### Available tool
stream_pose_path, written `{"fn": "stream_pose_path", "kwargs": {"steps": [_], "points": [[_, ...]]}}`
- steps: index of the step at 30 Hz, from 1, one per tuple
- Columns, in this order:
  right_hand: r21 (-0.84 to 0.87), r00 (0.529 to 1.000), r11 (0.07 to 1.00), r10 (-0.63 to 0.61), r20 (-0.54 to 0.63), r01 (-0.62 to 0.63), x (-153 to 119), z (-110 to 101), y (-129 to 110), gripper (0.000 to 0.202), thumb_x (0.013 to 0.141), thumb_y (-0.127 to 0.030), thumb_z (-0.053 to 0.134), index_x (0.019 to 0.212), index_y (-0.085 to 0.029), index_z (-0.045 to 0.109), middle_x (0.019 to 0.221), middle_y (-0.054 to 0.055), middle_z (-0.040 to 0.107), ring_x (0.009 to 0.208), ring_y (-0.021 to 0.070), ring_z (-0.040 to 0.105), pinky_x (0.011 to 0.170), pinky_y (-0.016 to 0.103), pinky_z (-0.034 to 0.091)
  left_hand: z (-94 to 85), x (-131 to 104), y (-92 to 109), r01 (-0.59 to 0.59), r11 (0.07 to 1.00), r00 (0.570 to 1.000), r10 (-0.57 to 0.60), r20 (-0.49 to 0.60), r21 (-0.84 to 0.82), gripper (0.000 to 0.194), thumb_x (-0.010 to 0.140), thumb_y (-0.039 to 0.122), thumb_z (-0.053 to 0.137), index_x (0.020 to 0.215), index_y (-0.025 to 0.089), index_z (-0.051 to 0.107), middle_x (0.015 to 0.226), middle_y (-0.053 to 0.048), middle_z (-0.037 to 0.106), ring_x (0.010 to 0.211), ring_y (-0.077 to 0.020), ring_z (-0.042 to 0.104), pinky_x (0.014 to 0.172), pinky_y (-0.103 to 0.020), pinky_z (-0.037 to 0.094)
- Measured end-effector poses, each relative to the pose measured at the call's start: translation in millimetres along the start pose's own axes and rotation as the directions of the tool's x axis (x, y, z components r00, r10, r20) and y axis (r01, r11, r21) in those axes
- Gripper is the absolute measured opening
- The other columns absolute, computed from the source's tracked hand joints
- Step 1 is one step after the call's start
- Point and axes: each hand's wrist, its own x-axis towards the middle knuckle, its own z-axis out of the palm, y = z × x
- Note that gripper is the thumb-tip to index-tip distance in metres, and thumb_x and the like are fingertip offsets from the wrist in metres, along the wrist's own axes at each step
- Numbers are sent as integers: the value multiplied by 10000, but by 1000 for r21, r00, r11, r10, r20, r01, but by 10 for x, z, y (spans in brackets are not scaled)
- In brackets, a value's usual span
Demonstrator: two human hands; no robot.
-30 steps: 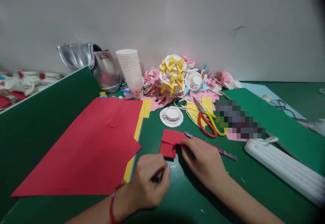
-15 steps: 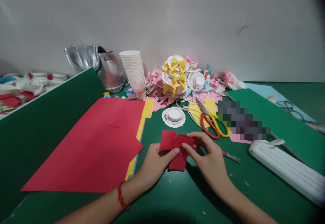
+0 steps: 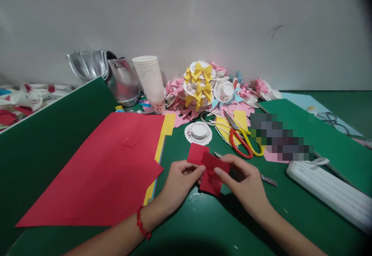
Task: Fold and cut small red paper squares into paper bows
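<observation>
Both my hands pinch a small red paper piece (image 3: pixel 210 172) just above the green table (image 3: pixel 209 225). My left hand (image 3: pixel 180 182), with a red string on its wrist, grips the left edge. My right hand (image 3: pixel 245 184) holds the right side. A second small red piece (image 3: pixel 196 153) lies flat just behind, partly covered. A metal knife (image 3: pixel 266 178) lies under and behind my right hand, its blade mostly hidden.
A large red sheet (image 3: pixel 101 170) over yellow paper lies at left. Red-and-yellow scissors (image 3: pixel 241 140), a cut cup base (image 3: pixel 199 132), stacked paper cups (image 3: pixel 149 81), a pile of paper bows (image 3: pixel 200 87), a metal container (image 3: pixel 116 76) and a white box (image 3: pixel 328 190) surround the hands.
My left hand moved from the table front up to the red piece and took hold of it. Both hands lifted one red piece off the small stack.
</observation>
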Motion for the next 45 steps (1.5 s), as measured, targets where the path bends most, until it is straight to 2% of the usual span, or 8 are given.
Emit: {"fn": "stream_pose_path", "kwargs": {"steps": [2,5,10,15,21,27,35,45], "points": [[-25,990,993,-116,84,118,-34,9,-33,102,778,-273,561,781,-209,640,882,67,617,867,206,572,781,356,464,-8,-2,-6,-10,1000,1000,10,10,-18,147,619,243,650,525,133,627,505,12,575,507,-121,483,505,-219,384],[-31,978,993,-106,177,114,-58,42,-24,187,830,-259,494,825,-232,678,1054,87,554,1007,210,531,834,355,448,-32,-4,-20,-55,996,995,60,83,-63,149,615,257,676,561,131,617,577,17,590,554,-118,482,520,-210,372],[-4,990,999,-42,135,43,-37,87,59,119,794,-243,558,792,-211,673,836,65,619,815,190,592,682,308,496,-46,-1,-28,-48,983,982,79,173,-175,200,710,339,619,722,141,651,767,-29,659,738,-173,559,672,-259,428],[-9,1000,1000,28,15,-28,-23,74,55,68,747,-245,610,735,-192,651,713,36,651,648,163,601,571,270,502,-41,0,-57,-12,937,959,110,262,-350,445,798,519,461,971,137,609,952,-106,658,908,-233,593,779,-333,450],[-44,998,999,8,55,-6,-55,78,33,78,739,-241,605,752,-190,663,756,42,688,658,161,631,598,268,522,-38,24,-73,-47,954,992,80,100,-298,311,727,228,645,990,164,493,981,-83,659,876,-205,625,752,-307,479],[7,987,1000,8,164,-9,-59,45,21,183,774,-164,505,861,-182,664,793,42,698,642,144,639,600,257,530,-57,31,-76,-43,935,991,85,103,-351,290,747,174,597,998,168,452,903,-68,674,802,-198,651,681,-293,497],[-66,978,992,-91,186,105,-69,77,60,242,729,-84,521,783,-231,706,806,33,718,735,165,651,660,280,522,-38,5,-51,-59,980,998,62,9,-192,295,639,224,726,878,134,578,841,-58,690,817,-199,635,745,-304,495],[124,989,982,134,56,-140,-56,74,-4,36,722,-220,591,723,-187,576,691,20,641,581,124,602,539,220,506,-54,33,-86,-37,974,999,37,-6,-224,257,648,247,719,853,127,621,892,-69,706,816,-201,638,731,-301,500]]}}
